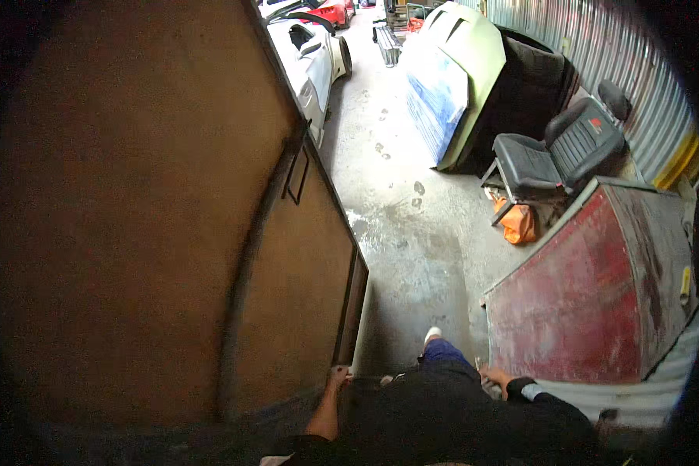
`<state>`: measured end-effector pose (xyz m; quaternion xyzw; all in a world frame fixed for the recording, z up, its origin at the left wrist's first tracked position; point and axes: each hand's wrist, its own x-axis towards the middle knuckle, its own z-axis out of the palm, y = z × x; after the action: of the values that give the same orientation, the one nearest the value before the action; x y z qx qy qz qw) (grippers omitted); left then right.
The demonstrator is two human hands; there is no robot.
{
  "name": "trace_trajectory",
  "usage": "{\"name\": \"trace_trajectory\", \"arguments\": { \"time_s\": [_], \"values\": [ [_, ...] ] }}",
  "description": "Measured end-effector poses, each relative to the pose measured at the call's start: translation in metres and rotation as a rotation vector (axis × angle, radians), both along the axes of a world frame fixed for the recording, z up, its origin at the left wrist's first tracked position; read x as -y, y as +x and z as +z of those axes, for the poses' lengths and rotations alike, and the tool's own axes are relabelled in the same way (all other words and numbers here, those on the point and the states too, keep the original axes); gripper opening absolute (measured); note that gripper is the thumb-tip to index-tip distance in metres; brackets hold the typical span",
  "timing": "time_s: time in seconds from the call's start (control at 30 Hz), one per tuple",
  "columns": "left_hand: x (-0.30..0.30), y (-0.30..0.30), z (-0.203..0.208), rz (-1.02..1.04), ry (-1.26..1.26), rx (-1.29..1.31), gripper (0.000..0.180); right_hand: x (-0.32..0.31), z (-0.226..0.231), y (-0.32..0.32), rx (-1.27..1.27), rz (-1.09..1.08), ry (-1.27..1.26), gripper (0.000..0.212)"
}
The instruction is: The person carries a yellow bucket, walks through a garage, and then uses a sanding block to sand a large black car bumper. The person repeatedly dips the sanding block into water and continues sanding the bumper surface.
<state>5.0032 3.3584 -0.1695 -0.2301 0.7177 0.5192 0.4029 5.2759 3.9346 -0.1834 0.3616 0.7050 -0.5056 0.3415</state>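
My left hand point(338, 379) is closed on the lower edge of a large brown door point(295, 287), which fills the left side. A dark bent-bar handle point(295, 175) sticks out from the door's face, higher up. On the other side of my body, my right hand point(501, 380) is held low near the red panel's bottom corner. Its fingers are curled, and what lies in them is too small and dim to name. That worn dark-red panel point(567, 291) belongs to a box-like cabinet point(650, 256) on the right.
A concrete floor point(415, 225) runs ahead between door and cabinet. Beyond the cabinet stand a black car seat point(563, 151), an orange bag point(518, 225) and a pale green car hood point(473, 46). A white car point(307, 58) is far left; corrugated metal point(598, 46) lines the right.
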Motion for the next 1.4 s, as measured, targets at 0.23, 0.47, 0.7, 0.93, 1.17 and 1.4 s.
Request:
{"name": "trace_trajectory", "arguments": {
  "time_s": [0.23,0.47,0.7,0.93,1.17,1.4],
  "values": [
    [-0.115,-0.220,0.011,-0.112,-0.098,-0.214,0.030,-0.048,0.024,-0.164,0.155,0.017,-0.300,0.031],
    [-0.180,-0.291,0.007,-0.435,-0.204,-0.043,0.036,-0.245,-0.033,-0.456,-0.141,-0.211,-0.026,0.029],
    [-0.241,-0.362,0.018,-0.278,-0.336,-0.087,0.034,-0.312,0.050,-0.758,-0.321,-0.077,-0.025,0.037],
    [-0.276,-0.470,-0.044,-0.043,-0.217,-0.066,0.030,-0.326,0.020,-0.862,-0.054,0.343,0.018,0.036],
    [-0.344,-0.624,-0.026,0.005,-0.335,-0.211,0.039,-0.347,0.008,-0.988,0.222,0.315,-0.078,0.028],
    [-0.352,-0.811,-0.001,-0.049,-0.404,-0.026,0.032,-0.393,-0.050,-1.254,0.100,0.226,-0.110,0.023]
  ]
}}
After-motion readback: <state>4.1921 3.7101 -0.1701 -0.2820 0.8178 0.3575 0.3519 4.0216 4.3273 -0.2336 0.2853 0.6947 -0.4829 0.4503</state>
